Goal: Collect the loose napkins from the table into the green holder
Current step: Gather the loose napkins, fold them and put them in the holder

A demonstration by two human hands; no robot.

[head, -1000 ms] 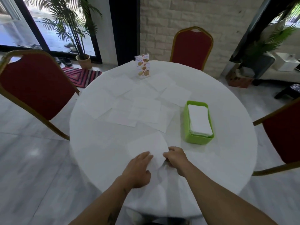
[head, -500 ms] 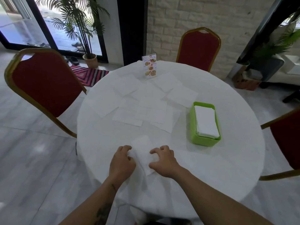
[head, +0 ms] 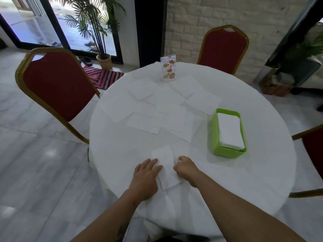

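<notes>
A folded white napkin (head: 165,167) lies near the round white table's front edge (head: 262,180). My left hand (head: 146,178) rests on it with straight fingers pressing its left edge. My right hand (head: 187,169) has its fingers curled at the napkin's right edge and pinches it. Several loose napkins (head: 167,110) lie spread flat and overlapping across the middle and far side of the table. The green holder (head: 227,151) stands to the right, holding a stack of white napkins (head: 229,131).
A small menu card (head: 168,69) stands upright at the table's far edge. Red chairs with gold frames stand at the left (head: 57,82), the far side (head: 225,48) and the right (head: 312,147). A potted palm (head: 101,37) stands by the window.
The near napkin has gone from spread open to a narrow folded strip. Both hands have closed in on its two sides, and the right hand's fingers have curled.
</notes>
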